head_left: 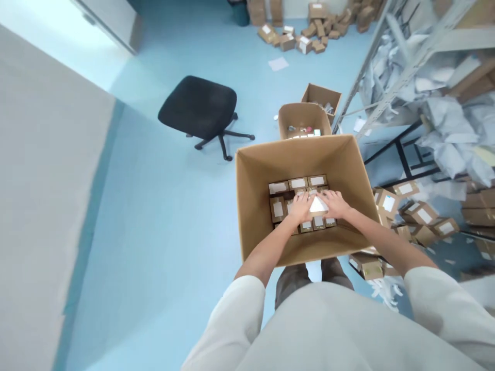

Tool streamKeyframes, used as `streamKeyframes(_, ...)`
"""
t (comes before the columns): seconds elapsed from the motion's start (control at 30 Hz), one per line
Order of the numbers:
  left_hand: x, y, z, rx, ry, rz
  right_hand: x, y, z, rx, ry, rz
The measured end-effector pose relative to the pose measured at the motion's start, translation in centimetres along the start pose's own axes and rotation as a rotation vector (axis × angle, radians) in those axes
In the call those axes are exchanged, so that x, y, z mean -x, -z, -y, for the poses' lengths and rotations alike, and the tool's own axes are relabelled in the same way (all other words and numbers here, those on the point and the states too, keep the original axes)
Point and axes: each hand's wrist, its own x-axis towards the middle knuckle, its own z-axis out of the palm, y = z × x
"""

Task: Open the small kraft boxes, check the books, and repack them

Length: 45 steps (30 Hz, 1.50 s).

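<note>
Both my hands reach down into a large open cardboard carton (297, 154). Between them is a small box with a white label (318, 205); my left hand (301, 207) is on its left side and my right hand (334, 204) on its right side, fingers wrapped against it. Below and around the hands, several small labelled brown boxes (278, 209) are packed in rows on the carton's bottom. My hands cover some of them.
Behind the carton stand two smaller open cartons (286, 121) with small items inside. A black chair (197, 105) is at the upper left. A metal shelf (421, 59) with grey bags is on the right, with loose boxes (423, 214) below it.
</note>
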Motion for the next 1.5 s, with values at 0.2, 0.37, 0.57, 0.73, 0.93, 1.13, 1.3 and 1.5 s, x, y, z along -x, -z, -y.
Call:
streamKeyframes(0.2,2.2,9.6,-3.9,-0.155,-0.179,-0.065,7.3,6.9,0.0,0.012,-0.116,-0.14)
streamKeyframes(0.37,2.2,14.5,-8.2,-0.24,-0.316,-0.142,13.6,11.9,-0.2,0.017,-0.169,-0.284)
streamKeyframes(0.57,-0.2,13.7,-18.8,-0.276,-0.521,-0.127,26.1,11.8,-2.4,0.014,-0.363,-0.402)
streamKeyframes(0.73,-2.2,7.6,-31.5,-0.339,-0.657,-0.019,39.7,6.4,-4.5,-0.035,-0.612,-0.447)
streamKeyframes(0.93,-0.6,-4.1,-46.2,-0.285,-0.684,0.042,54.3,-3.1,-3.4,-0.184,-1.057,-0.478)
streamKeyframes(1.13,2.9,-13.8,-56.9,-0.29,-0.842,0.197,62.9,-10.8,-2.2,-0.299,-1.364,-0.522)
streamKeyframes(1.3,4.6,-19.7,-61.0,-0.33,-0.915,0.391,66.4,-16.2,-1.9,-0.355,-1.525,-0.527)
streamKeyframes(1.5,4.0,-24.0,-62.5,-0.396,-0.963,0.572,68.0,-20.4,-1.5,-0.318,-1.576,-0.511)
